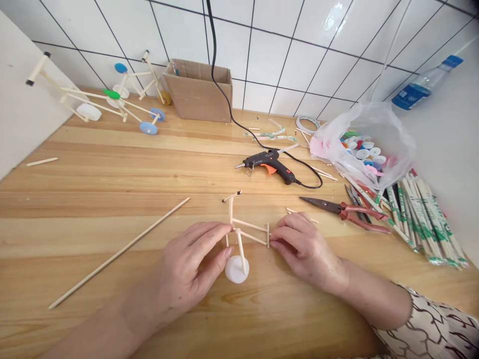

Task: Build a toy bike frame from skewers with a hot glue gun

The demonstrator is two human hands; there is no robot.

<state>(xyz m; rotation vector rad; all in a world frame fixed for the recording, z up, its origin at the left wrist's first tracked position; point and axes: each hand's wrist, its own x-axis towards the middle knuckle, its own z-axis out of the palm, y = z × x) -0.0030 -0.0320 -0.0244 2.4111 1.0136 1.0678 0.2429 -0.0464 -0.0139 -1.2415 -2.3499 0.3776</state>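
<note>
A small frame of thin wooden sticks (245,229) with one white bottle-cap wheel (235,269) lies on the wooden table (112,199) in front of me. My left hand (189,267) pinches the frame near its upright stick, thumb by the white wheel. At the frame's right end, the fingers of my right hand (303,247) are closed on a short cross stick.
A black glue gun (267,163) with its cord lies behind the frame. Red-handled pliers (346,212), wrapped chopsticks (422,217) and a bag of bottle caps (362,144) sit to the right. A long stick (119,252) lies left. Finished stick bicycles (116,102), a cardboard box (198,89).
</note>
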